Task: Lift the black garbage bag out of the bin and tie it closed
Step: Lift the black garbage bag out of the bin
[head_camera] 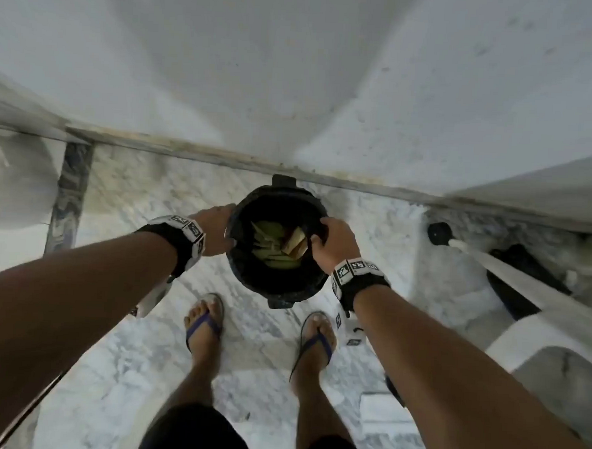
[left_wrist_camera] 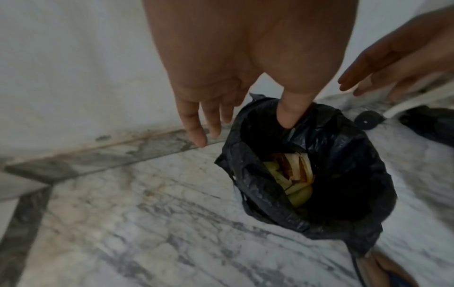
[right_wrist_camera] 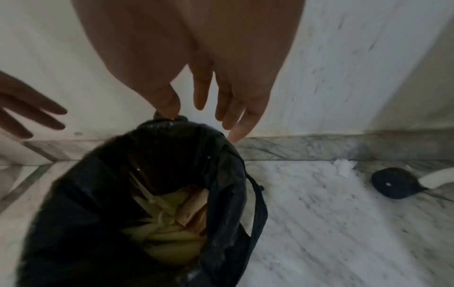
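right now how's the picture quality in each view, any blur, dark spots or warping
Head view: wide-angle bending curves the wall and forearms, and the garbage bag interior is dim. Left wrist view: the left hand is soft and close, the floor streaked with blur. Right wrist view: the right hand is blurred, the bag mouth dark.

One bin [head_camera: 278,300], lower centre, lined with one black bag [left_wrist_camera: 343,159]. Two hands at its rim: left hand [head_camera: 212,230], right hand [head_camera: 334,243]. Two wrist bands, one per arm. Two feet in two sandals, bottom centre. One round black disc [head_camera: 440,233] on the floor, right of the bin. Scraps inside the bag: number cannot be told.
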